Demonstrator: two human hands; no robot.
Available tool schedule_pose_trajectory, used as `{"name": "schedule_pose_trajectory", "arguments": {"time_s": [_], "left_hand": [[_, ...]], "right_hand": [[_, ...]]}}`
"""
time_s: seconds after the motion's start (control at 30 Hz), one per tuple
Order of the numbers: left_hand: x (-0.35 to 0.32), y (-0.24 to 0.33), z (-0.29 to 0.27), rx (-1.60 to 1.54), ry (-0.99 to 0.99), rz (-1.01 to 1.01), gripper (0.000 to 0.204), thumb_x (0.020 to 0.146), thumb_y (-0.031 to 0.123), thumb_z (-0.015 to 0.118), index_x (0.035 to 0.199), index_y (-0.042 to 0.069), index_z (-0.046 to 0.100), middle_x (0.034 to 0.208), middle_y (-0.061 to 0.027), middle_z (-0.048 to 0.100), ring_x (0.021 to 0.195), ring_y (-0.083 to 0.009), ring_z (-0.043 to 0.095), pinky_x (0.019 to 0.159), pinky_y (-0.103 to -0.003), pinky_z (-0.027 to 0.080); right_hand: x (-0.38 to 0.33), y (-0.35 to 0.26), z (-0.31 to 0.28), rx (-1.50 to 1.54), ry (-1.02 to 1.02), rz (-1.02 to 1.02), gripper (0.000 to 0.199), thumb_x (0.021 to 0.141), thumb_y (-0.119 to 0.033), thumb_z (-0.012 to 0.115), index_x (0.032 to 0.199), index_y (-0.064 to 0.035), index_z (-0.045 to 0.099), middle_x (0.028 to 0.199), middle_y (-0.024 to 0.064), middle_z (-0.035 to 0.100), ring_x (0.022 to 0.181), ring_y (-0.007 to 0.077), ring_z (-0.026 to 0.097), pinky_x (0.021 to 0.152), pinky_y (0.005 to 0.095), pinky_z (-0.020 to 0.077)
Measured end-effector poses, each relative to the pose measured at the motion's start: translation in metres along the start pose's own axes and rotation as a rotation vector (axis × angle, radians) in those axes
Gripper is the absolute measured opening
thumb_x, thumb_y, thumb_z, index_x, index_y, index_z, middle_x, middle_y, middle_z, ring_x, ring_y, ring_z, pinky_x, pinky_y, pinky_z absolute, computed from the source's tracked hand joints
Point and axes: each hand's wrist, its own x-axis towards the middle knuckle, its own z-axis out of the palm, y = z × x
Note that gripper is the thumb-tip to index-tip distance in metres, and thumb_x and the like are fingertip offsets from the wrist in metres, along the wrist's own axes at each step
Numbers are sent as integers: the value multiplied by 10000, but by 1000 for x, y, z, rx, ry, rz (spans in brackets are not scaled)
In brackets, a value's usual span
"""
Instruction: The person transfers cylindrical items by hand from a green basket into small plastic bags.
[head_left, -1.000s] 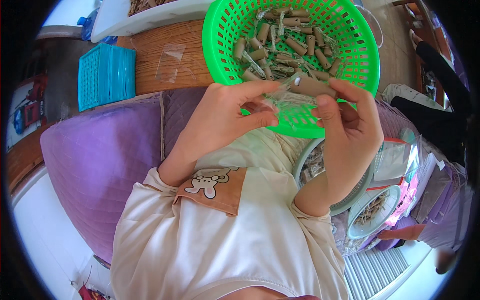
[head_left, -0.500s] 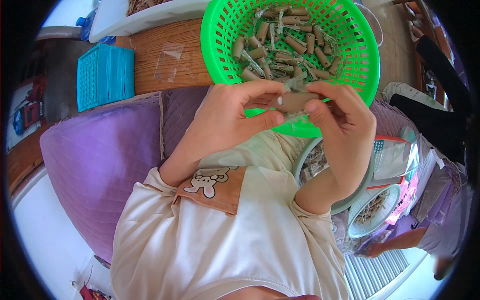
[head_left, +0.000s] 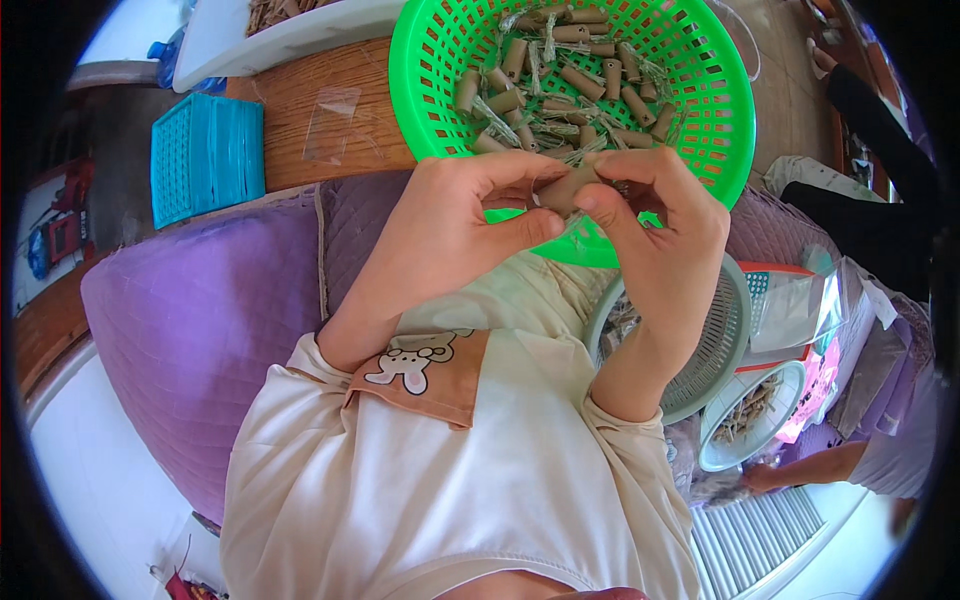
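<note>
Between the fingertips of both hands is a brown cardboard-coloured tube [head_left: 567,190], held tilted over the near rim of a green basket [head_left: 424,100]. My left hand [head_left: 480,205] pinches its left end, and my right hand [head_left: 655,200] grips the right end with thumb and forefinger. Clear, stringy material hangs around the tube, partly hidden by the fingers. Inside the basket lie several similar brown tubes [head_left: 582,83], many with clear strands at their ends.
A blue stack of perforated trays [head_left: 210,155] stands on the wooden table [head_left: 285,115], beside a clear plastic sheet [head_left: 332,120]. At right are a grey basket [head_left: 735,330] and a pale bowl of brown pieces [head_left: 708,445]. Another person's arm [head_left: 815,468] reaches in there.
The tube has tipped, its right end now higher, and my right fingers have shifted left along it. The other person's hand has moved slightly near the bowl.
</note>
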Motion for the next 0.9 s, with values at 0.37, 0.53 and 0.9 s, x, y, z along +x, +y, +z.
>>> {"name": "schedule_pose_trajectory", "arguments": {"time_s": [0.37,0.53,0.9], "left_hand": [[3,3,-4,-121,33,-109,316,781,49,578,1077,-32,503,938,-105,592,845,-124,553,730,-240,457],[5,4,0,-125,-17,-100,299,824,98,531,1095,-23,490,941,-114,596,851,-119,558,725,-228,453],[15,1,17,323,289,321,314,744,107,579,1054,84,534,894,-60,608,740,-155,578,610,-246,453]], "right_hand": [[-4,11,-3,-341,-104,-305,222,610,-91,692,807,-47,599,997,104,533,752,229,555,617,291,456],[-10,30,1,21,-215,-130,256,645,-73,685,870,-31,572,1005,125,535,776,248,569,654,301,460],[-18,26,13,516,-74,283,318,849,-178,514,1106,8,504,865,84,598,728,77,512,612,200,422]]}}
